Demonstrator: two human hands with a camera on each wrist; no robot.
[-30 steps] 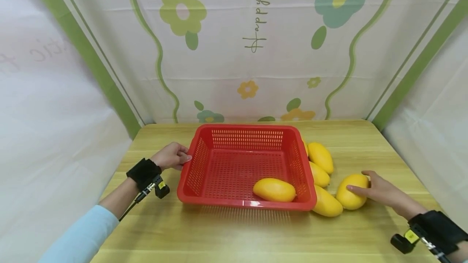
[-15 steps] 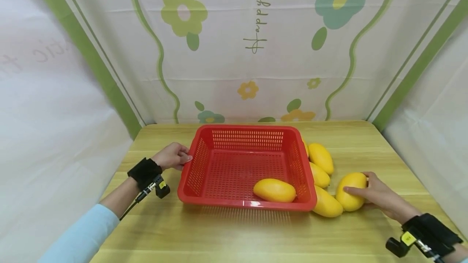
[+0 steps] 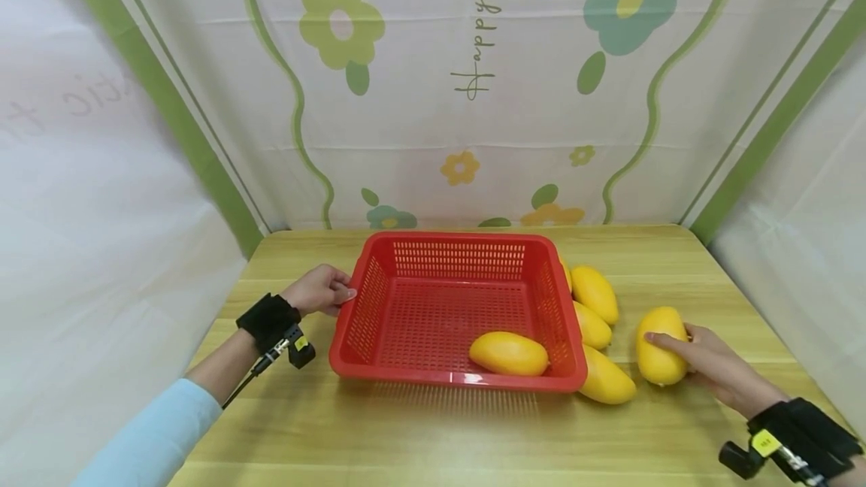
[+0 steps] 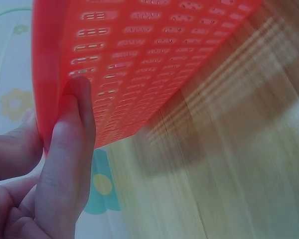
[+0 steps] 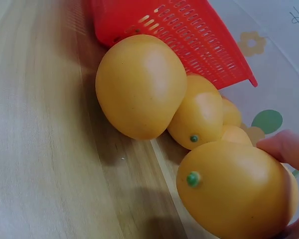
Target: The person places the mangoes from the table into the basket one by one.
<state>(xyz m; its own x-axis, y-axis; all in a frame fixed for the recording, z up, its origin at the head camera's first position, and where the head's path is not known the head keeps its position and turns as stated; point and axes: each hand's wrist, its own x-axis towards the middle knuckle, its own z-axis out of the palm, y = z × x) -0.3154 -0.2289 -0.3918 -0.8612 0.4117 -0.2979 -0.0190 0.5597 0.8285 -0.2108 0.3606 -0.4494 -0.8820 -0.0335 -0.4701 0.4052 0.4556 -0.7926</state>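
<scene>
A red plastic basket (image 3: 460, 378) with slotted walls stands on the table, one yellow mango (image 3: 509, 353) lying in its near right corner. My left hand (image 3: 319, 289) pinches the basket's left rim between thumb and fingers; the left wrist view shows the fingers (image 4: 70, 144) against the outer wall. To the right of the basket, my right hand (image 3: 717, 359) grips another mango (image 3: 660, 346) from its right side, thumb across the top. In the right wrist view this held mango (image 5: 236, 189) shows a green stem end and seems lifted off the wood, its shadow apart from it.
Several more mangoes lie against the basket's right wall, among them a near one (image 3: 607, 376) and a far one (image 3: 595, 293); the rim partly hides some. Behind the wooden table (image 3: 433, 438) hangs a flowered white cloth (image 3: 406, 111), with white cloth at both sides.
The right hand has drawn its mango away from the near loose mango, slightly up and rightward, turning it more upright. The left hand and basket stay in place.
</scene>
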